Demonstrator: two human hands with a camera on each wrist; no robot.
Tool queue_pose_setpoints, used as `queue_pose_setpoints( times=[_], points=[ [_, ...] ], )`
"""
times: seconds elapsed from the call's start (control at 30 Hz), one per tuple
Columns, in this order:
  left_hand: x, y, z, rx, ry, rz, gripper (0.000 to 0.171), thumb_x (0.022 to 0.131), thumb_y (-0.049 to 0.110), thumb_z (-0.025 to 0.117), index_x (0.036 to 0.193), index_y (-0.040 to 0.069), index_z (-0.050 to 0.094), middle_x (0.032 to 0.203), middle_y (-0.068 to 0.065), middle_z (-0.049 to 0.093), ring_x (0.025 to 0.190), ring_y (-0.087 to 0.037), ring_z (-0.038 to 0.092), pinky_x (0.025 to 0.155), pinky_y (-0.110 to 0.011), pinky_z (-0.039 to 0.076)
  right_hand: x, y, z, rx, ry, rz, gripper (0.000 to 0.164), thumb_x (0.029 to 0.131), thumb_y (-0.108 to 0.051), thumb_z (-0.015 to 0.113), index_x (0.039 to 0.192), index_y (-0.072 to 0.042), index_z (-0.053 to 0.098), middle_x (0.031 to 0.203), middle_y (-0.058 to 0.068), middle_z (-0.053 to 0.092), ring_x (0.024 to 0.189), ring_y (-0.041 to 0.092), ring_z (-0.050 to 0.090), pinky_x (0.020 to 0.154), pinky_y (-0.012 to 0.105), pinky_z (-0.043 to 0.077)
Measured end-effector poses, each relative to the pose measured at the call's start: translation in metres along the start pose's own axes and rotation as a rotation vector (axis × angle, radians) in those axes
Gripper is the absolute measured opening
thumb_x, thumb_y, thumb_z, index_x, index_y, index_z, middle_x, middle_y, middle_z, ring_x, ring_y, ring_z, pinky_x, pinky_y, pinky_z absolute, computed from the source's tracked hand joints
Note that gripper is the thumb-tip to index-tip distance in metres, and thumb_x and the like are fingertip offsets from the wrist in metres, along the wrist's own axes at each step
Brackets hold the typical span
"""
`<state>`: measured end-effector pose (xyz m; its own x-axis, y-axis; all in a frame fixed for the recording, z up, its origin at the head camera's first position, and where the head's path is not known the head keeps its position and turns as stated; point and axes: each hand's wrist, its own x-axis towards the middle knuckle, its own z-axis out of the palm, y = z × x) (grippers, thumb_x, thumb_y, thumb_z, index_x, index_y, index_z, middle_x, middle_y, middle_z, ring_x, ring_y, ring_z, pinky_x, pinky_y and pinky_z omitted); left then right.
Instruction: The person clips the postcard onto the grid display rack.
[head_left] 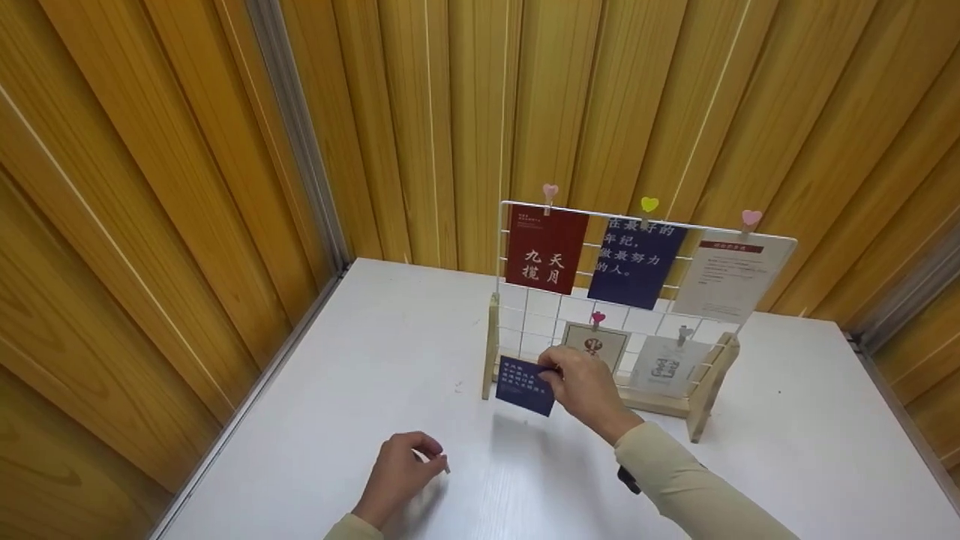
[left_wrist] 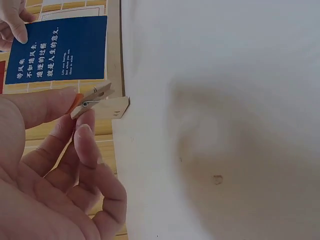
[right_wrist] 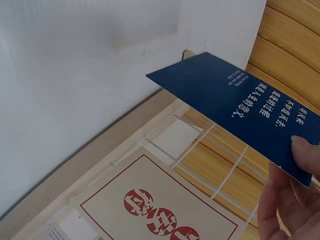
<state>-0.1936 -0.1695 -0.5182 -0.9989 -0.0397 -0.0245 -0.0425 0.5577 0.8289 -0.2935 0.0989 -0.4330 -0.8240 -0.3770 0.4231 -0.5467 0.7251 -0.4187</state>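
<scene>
My right hand (head_left: 585, 386) pinches a blue card (head_left: 523, 386) with white writing by its right edge. It holds the card in front of the lower left part of a white wire grid rack (head_left: 525, 322) on wooden feet. In the left wrist view, a small wooden clothespin (left_wrist: 92, 99) with an orange part is pinched between my left thumb and fingers. My left hand (head_left: 403, 471) is over the white table, nearer me and left of the card. Beside the card on the grid hangs a cream card (right_wrist: 160, 205) with red round marks.
Heart-topped clips hold a red card (head_left: 545, 251), a larger blue card (head_left: 637, 262) and a pale printed card (head_left: 731, 277) along the grid's top. A whitish card (head_left: 667, 367) hangs lower right. Wood-patterned walls (head_left: 420, 135) stand behind and left of the table (head_left: 300, 435).
</scene>
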Motion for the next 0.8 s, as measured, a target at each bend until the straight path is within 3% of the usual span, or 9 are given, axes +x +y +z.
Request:
queue_pose_setpoints(
  times=[0.2, 0.43, 0.8],
  points=[
    [0.001, 0.0, 0.0, -0.006, 0.004, -0.013, 0.007, 0.081, 0.008, 0.077, 0.085, 0.009, 0.071, 0.077, 0.004, 0.062, 0.067, -0.013, 0.058, 0.06, -0.029, 0.049, 0.01, 0.002, 0.003, -0.015, 0.053, -0.051, 0.015, 0.085, 0.001, 0.076, 0.093, -0.011, 0.072, 0.089, 0.001, 0.071, 0.08, 0.017, 0.065, 0.078, 0.036, 0.055],
    [0.003, -0.002, 0.002, -0.024, -0.004, -0.032, 0.007, 0.081, 0.007, 0.076, 0.084, 0.009, 0.071, 0.076, 0.004, 0.063, 0.066, -0.013, 0.058, 0.06, -0.028, 0.049, 0.02, 0.008, 0.003, -0.036, 0.066, -0.048, 0.014, 0.085, 0.0, 0.075, 0.094, -0.01, 0.072, 0.09, 0.002, 0.071, 0.082, 0.019, 0.066, 0.082, 0.04, 0.053],
    [0.002, -0.008, 0.003, -0.065, -0.025, 0.047, 0.005, 0.082, 0.007, 0.074, 0.085, 0.007, 0.07, 0.076, 0.004, 0.063, 0.064, -0.013, 0.058, 0.057, -0.025, 0.049, 0.038, 0.019, 0.006, -0.053, 0.135, -0.136, 0.017, 0.082, 0.005, 0.076, 0.089, -0.008, 0.069, 0.086, 0.004, 0.07, 0.078, 0.018, 0.067, 0.074, 0.035, 0.056]
  ],
)
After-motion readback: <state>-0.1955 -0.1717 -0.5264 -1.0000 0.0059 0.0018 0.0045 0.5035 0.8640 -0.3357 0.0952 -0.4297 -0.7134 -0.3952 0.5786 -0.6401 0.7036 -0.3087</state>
